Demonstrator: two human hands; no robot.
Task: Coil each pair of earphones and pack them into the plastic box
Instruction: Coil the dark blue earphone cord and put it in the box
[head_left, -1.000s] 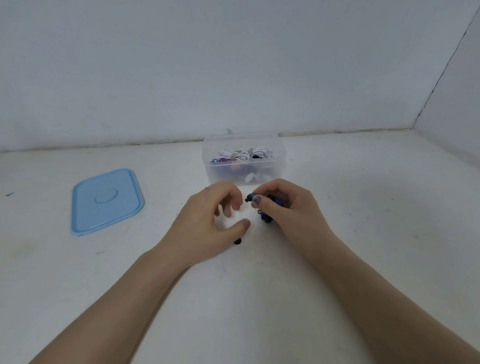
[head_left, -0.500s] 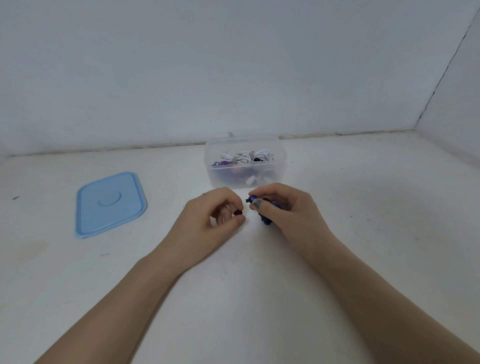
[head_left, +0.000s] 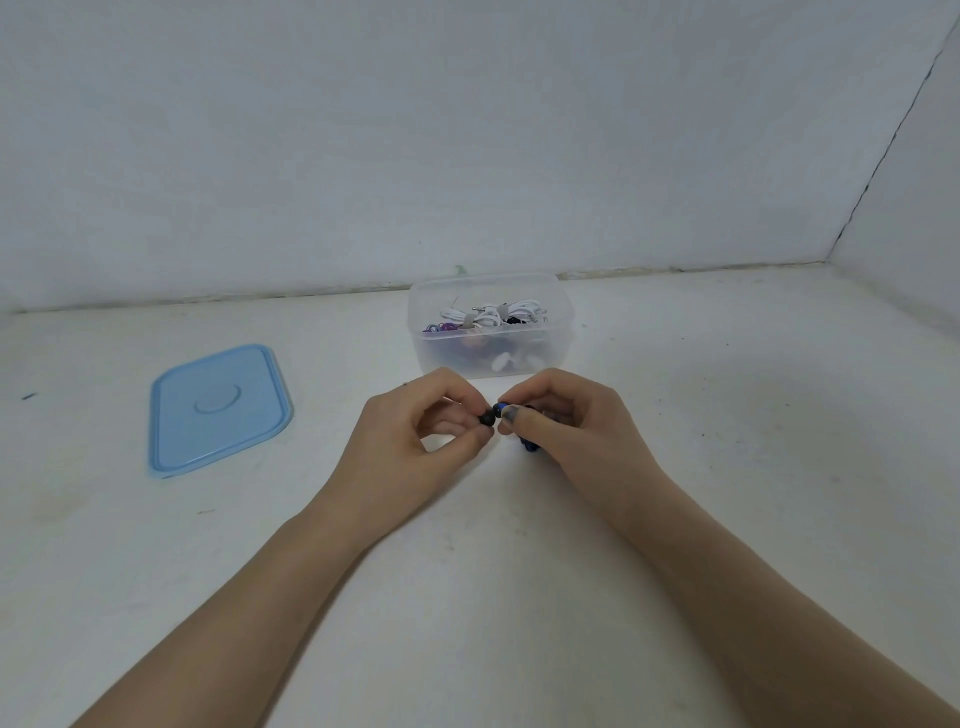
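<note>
A clear plastic box (head_left: 563, 332) stands on the white surface just beyond my hands, with coiled white, purple and dark earphones (head_left: 493, 318) inside. My right hand (head_left: 576, 431) grips a coiled blue earphone bundle (head_left: 529, 445), mostly hidden under the fingers. My left hand (head_left: 415, 441) pinches a small black ear tip (head_left: 487, 417) between thumb and forefinger, right against the blue earbud end held by the right hand.
A light blue lid (head_left: 218, 410) lies flat to the left of the box. A white wall runs along the back, and a second wall closes in at the right.
My left hand picked the black ear tip up from the surface and brought it right, up to the blue earbud. The right hand stayed almost still with the bundle.
</note>
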